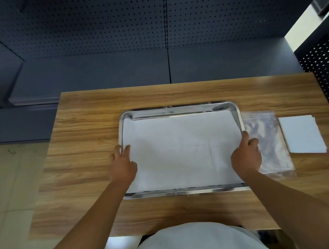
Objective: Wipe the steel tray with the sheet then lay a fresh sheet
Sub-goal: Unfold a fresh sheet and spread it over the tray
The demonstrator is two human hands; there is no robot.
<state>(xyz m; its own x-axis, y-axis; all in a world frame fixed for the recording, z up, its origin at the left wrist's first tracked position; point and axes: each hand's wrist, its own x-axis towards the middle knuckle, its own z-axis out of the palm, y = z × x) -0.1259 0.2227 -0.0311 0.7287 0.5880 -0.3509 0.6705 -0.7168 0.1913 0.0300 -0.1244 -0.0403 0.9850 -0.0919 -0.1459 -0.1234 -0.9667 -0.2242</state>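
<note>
A rectangular steel tray (178,109) lies flat in the middle of the wooden table (88,132). A white sheet (180,148) covers nearly all of its floor, leaving a bare strip along the far wall. My left hand (123,163) grips the tray's left rim, thumb outside and fingers on the sheet inside. At the right rim my right hand (246,156) holds on, thumb along the rim's edge. Both forearms reach in from the near side.
A clear plastic zip bag (269,139) lies just right of the tray, partly under my right hand. A small stack of folded white sheets (301,134) sits further right, near the table's edge. Dark pegboard panels stand behind and to the right.
</note>
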